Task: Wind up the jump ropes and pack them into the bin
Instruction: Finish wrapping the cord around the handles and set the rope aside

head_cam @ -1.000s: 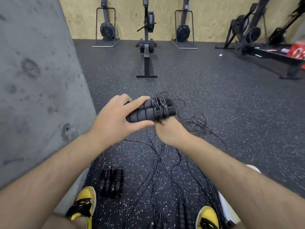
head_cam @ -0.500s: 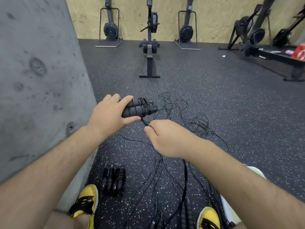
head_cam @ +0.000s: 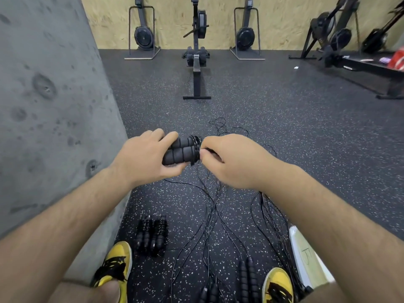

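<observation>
A grey concrete wall (head_cam: 43, 106) stands at the left. The left hand (head_cam: 142, 162) grips two black foam handles (head_cam: 181, 150) held side by side, with cord coils around their right end. The right hand (head_cam: 231, 162) pinches the cord there. On the floor (head_cam: 284, 127) lie one wound rope bundle (head_cam: 152, 236), loose cords (head_cam: 214, 206), two yellow shoes (head_cam: 115, 263) and a white bin (head_cam: 306, 256) at the right.

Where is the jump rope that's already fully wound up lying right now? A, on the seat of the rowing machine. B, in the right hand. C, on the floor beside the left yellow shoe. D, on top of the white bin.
C: the wound rope bundle lies on the speckled floor just beyond the left yellow shoe, near the concrete wall.
</observation>
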`<state>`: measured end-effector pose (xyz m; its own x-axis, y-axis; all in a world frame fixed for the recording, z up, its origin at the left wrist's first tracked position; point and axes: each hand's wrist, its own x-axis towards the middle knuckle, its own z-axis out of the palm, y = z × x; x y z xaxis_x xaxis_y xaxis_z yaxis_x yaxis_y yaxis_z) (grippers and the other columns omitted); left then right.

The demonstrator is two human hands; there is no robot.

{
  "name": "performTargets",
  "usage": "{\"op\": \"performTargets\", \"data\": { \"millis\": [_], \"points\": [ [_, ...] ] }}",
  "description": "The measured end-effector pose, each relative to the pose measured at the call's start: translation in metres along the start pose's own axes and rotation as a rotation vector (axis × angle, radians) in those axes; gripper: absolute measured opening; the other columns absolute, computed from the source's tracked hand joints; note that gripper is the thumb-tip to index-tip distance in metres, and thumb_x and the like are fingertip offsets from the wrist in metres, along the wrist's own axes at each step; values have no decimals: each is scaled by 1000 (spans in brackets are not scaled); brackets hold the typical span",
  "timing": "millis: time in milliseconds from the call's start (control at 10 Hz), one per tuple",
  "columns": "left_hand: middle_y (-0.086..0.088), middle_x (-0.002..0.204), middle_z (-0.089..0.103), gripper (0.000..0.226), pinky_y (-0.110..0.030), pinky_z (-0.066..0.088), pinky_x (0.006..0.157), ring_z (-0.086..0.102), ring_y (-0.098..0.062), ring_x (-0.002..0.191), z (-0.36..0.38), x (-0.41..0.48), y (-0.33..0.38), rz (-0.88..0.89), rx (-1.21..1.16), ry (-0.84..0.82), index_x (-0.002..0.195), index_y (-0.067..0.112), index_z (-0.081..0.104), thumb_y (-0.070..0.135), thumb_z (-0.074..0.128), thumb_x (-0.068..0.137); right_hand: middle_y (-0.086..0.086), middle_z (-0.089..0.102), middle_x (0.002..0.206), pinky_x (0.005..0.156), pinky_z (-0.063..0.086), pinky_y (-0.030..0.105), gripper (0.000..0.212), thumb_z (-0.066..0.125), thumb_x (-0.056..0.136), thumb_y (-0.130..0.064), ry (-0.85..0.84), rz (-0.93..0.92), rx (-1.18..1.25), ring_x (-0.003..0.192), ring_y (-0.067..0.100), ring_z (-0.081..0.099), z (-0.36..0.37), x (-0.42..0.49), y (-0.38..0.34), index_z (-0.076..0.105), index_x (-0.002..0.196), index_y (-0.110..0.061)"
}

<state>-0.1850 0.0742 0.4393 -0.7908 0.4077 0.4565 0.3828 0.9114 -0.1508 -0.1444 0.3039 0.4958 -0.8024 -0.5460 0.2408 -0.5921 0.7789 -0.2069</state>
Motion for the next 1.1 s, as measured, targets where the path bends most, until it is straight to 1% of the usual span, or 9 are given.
{"op": "performTargets", "data": {
  "millis": [200, 400, 500, 600, 700, 800, 900, 1000, 1100],
  "points": [
    [0, 86, 52, 58, -38, 49, 56, 55, -27, 74, -4, -4, 9, 220, -57, -2, 112, 18, 60, 66, 58, 80, -13, 53, 92, 79, 43, 33, 15, 47, 101, -37, 19, -54, -17, 86, 11, 52, -9, 11, 28, 60, 103, -30],
    [11, 98, 54, 64, -37, 49, 78, 54, -14, 93, -29, -8, 24, 192, -362, -35, 126, 27, 54, 69, 61, 78, -10, 66, 92, 88, 48, 34, 13, 56, 100, -26, 64, 2, 308, 91, 11, 61, -4, 17, 56, 68, 97, -26],
    [9, 105, 56, 67, -32, 45, 86, 54, -12, 98, -37, -12, 31, 219, -502, -31, 136, 24, 50, 62, 62, 82, 1, 68, 91, 80, 52, 35, 15, 54, 101, -20, -31, 149, 623, 84, 16, 63, 3, 16, 59, 68, 99, -14],
    [6, 112, 58, 70, -27, 42, 90, 55, -11, 103, -38, -11, 36, 206, -561, 4, 144, 20, 46, 58, 60, 86, -4, 54, 83, 68, 44, 10, 16, 53, 97, 1, -118, 217, 693, 69, -7, 56, 15, 14, 54, 59, 100, -14],
    [4, 114, 58, 71, -29, 43, 92, 55, -12, 105, -36, -5, 32, 133, -575, 47, 144, 23, 44, 59, 60, 85, -12, 40, 75, 50, 35, 2, 39, 53, 98, -2, -219, 316, 543, 60, -6, 39, 24, 8, 40, 39, 76, -31],
    [5, 111, 56, 69, -29, 43, 92, 54, -11, 104, -33, -2, 26, 96, -578, 76, 143, 27, 44, 58, 61, 83, -5, 44, 67, 53, 35, 13, 37, 48, 99, -5, -81, 466, 661, 58, 5, 39, 50, 20, 39, 42, 67, -23],
    [7, 109, 56, 65, -28, 43, 91, 53, -10, 103, -32, 2, 23, 72, -597, 94, 141, 31, 43, 56, 62, 83, -1, 43, 60, 44, 29, 19, 35, 34, 101, -5, 13, 478, 927, 46, 8, 35, 48, 18, 22, 41, 69, -17],
    [6, 112, 58, 65, -34, 44, 94, 54, -13, 105, -29, 7, 14, 32, -576, 117, 141, 24, 48, 53, 65, 86, -6, 48, 65, 47, 34, 23, 34, 33, 107, -27, -11, 415, 845, 50, 8, 39, 49, 14, 17, 54, 81, -21],
    [5, 110, 57, 65, -38, 46, 92, 53, -15, 104, -24, 9, -1, -13, -492, 109, 141, 25, 48, 55, 66, 86, -10, 52, 71, 51, 38, 20, 31, 31, 107, -35, -27, 362, 692, 53, 4, 45, 47, 6, 4, 61, 105, -27]
  ]
}}
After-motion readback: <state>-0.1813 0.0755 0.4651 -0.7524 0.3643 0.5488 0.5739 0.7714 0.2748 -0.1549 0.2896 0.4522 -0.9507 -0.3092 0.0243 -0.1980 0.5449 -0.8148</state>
